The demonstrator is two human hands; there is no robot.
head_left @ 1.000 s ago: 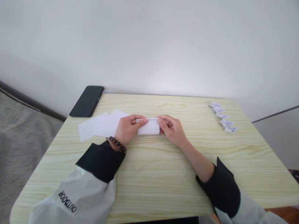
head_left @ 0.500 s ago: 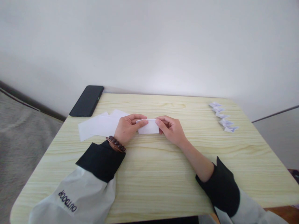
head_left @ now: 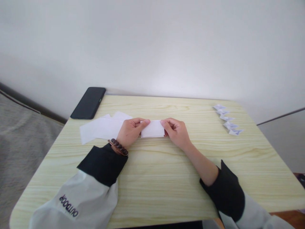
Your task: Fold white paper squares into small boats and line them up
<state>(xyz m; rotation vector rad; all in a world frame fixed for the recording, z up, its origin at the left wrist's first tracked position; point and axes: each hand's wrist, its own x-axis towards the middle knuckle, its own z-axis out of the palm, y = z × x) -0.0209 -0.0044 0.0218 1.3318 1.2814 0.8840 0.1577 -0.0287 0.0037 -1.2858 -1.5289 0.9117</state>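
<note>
A small folded white paper lies on the light wooden table between my two hands. My left hand pinches its left end, thumb and forefinger closed on the upper corner. A brown bead bracelet sits on that wrist. My right hand pinches the right end the same way, fingers curled. Both forearms rest on the table in grey and black sleeves.
Loose white sheets lie left of my left hand. A black phone sits at the table's far left corner. Several small folded paper pieces form a row at the far right. A white wall stands behind the table.
The paper has been pressed flatter and looks slightly wider than a second ago. Both hands stay at its ends and have barely shifted.
</note>
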